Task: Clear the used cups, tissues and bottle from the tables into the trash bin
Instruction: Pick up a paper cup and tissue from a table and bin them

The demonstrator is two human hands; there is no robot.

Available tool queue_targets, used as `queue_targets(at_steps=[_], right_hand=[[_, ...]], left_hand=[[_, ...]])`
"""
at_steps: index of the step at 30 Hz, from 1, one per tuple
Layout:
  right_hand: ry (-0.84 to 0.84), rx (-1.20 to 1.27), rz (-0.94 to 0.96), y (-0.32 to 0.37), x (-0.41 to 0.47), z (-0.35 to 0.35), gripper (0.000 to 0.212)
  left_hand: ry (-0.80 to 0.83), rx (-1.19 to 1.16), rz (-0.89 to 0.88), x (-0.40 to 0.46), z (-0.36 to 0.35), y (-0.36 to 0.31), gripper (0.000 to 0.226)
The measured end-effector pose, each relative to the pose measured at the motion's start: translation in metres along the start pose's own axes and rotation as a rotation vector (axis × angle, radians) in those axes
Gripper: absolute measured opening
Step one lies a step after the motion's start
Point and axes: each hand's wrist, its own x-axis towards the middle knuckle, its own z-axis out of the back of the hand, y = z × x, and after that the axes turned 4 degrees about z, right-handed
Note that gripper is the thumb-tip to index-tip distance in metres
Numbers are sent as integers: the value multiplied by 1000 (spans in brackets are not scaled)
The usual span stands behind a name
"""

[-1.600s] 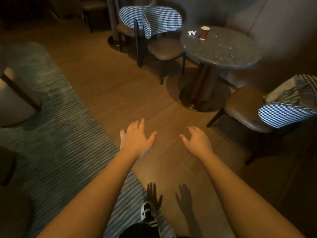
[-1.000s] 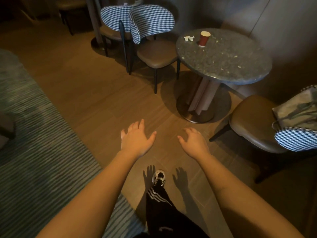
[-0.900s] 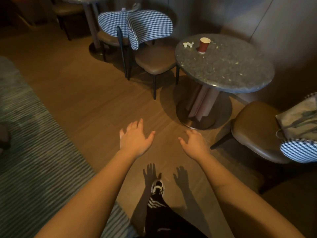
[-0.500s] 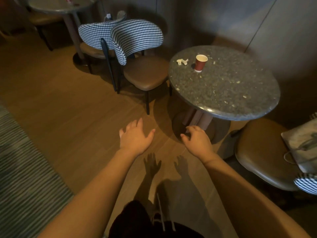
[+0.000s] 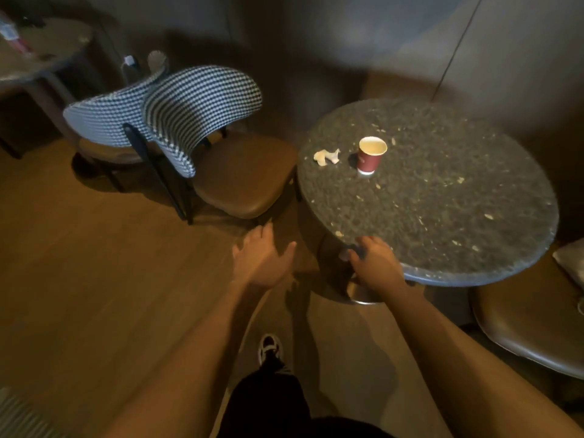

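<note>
Dimly, right hand (image 5: 376, 267) fingers blur at the table (image 5: 442, 216) edge; left hand (image 5: 262, 257) fingers spread wide.

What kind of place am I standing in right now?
Probably a café or lounge: small round stone tables, checked-back chairs set around them, and a used paper cup with a crumpled tissue left behind.

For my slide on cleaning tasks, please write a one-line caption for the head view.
Both empty hands, left and right, approach a round stone table holding a red paper cup and crumpled tissue.
</note>
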Motion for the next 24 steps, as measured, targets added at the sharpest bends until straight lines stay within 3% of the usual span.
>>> queue_targets(at_steps=[3, 7, 15, 21, 24], right_hand=[[-34, 41, -49, 26, 47, 1, 39], [-112, 81, -113, 44, 96, 9, 39], [-191, 123, -270, 12, 149, 25, 43], [-268, 220, -312, -20, 197, 36, 74], [-273, 254, -283, -32, 228, 41, 94]], left_hand=[[-46, -7, -63, 61, 13, 0, 70], [66, -8, -144, 136, 25, -7, 72], [123, 0, -291, 224, 6, -49, 70], [-32, -152, -501, 270, -22, -82, 63], [101, -115, -509, 301, -36, -100, 69]])
